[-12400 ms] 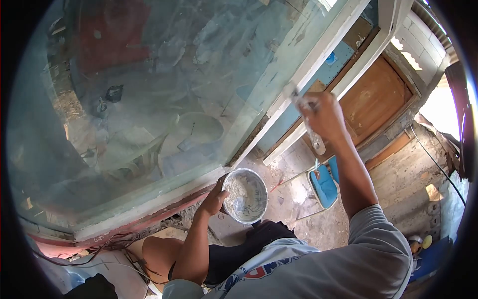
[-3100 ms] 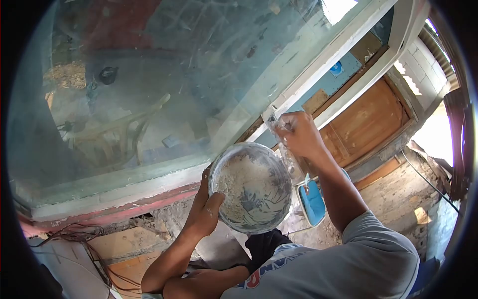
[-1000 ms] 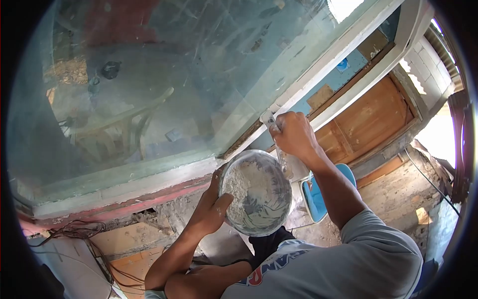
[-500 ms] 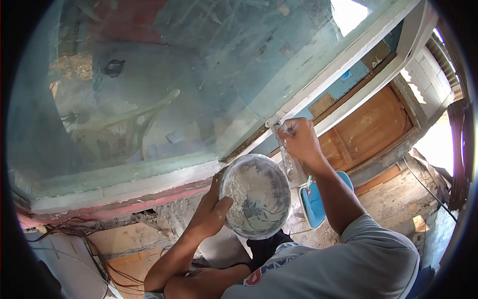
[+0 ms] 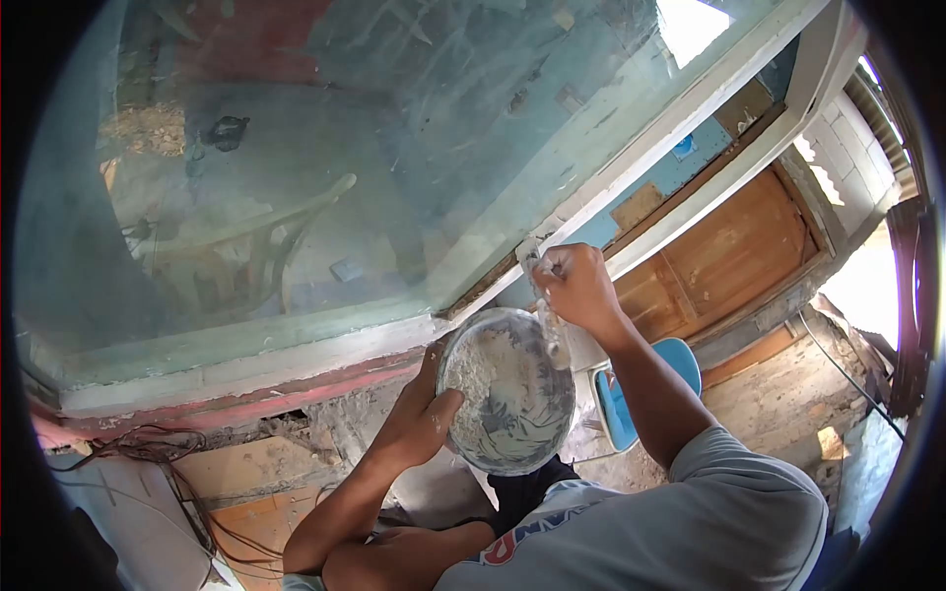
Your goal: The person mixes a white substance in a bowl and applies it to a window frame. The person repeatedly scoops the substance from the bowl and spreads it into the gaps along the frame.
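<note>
My left hand (image 5: 419, 419) grips the side of a round bowl (image 5: 564, 414), thumb over the rim. Whitish paste (image 5: 483, 379) coats its inside, thicker and lumpy on the left. My right hand (image 5: 576, 281) is closed around a paste-smeared putty knife (image 5: 554, 345). One end of the knife is at the white window frame (image 5: 631, 182), by a bare, unpainted stretch of it. Its other end hangs over the bowl's upper right rim. Part of the knife is hidden behind my fingers.
A large dusty glass pane (image 5: 325, 128) fills the upper left. A brown wooden door panel (image 5: 734, 251) is at the right. Below my right forearm stands a blue chair (image 5: 675, 364). Loose cables (image 5: 163, 448) lie at lower left beside a white surface (image 5: 138, 512).
My right hand and the putty knife have shifted slightly left and down along the frame, bringing the knife's lower end over the bowl's rim. The left hand and bowl have barely moved.
</note>
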`<state>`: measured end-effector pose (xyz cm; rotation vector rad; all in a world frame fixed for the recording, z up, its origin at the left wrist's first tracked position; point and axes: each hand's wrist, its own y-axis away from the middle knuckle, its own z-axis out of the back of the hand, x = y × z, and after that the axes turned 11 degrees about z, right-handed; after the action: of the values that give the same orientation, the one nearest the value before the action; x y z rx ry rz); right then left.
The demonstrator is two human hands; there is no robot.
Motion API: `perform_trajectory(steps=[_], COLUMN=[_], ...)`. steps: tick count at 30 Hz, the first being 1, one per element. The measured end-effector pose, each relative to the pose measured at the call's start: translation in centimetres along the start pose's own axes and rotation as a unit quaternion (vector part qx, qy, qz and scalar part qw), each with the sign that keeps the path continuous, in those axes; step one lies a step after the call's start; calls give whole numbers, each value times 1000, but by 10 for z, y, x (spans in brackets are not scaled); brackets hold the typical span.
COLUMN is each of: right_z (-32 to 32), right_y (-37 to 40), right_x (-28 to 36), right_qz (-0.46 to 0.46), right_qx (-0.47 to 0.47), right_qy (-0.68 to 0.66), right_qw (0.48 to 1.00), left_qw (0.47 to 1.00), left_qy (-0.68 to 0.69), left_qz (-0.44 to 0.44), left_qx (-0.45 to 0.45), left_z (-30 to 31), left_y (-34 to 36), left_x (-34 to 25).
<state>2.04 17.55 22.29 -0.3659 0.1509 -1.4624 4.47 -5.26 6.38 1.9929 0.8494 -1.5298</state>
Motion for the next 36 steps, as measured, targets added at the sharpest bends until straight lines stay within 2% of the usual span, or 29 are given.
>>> perform_trajectory(steps=[5, 8, 17, 19, 21, 23, 25, 28, 30, 34, 36], right_z=[-2, -5, 29, 30, 31, 25, 31, 37, 52, 33, 22], right_y=[-5, 2, -9, -12, -12, -11, -9, -2, 4, 5, 4], right_x=[8, 3, 9, 0, -3, -6, 6, 8, 19, 0, -11], right_qz=[-84, -23, -28, -8, -30, -6, -28, 5, -19, 20, 40], right_qx=[23, -16, -38, -19, 0, -37, -13, -12, 2, 37, 34], right_qy=[-1, 33, 2, 18, 21, 48, 52, 102, 44, 15, 41], right_qw=[996, 999, 999, 1000, 999, 998, 998, 995, 999, 999, 998], left_qw=[999, 999, 999, 999, 999, 999, 998, 999, 999, 999, 999], left_qy=[-32, -29, -9, -21, -43, -21, -3, -1, -12, -19, -41], left_qz=[2, 23, 45, 41, 29, 37, 48, 38, -29, 34, 24], left_qx=[-9, 2, 16, 8, -15, 5, 31, 30, 14, 7, -6], left_z=[-3, -4, -5, -5, -7, -7, -9, -4, -4, -2, -2], left_y=[0, 2, 4, 1, -1, 0, 1, 0, -4, 5, 3], left_x=[2, -1, -8, 0, 2, -10, -15, -1, 12, -10, 0])
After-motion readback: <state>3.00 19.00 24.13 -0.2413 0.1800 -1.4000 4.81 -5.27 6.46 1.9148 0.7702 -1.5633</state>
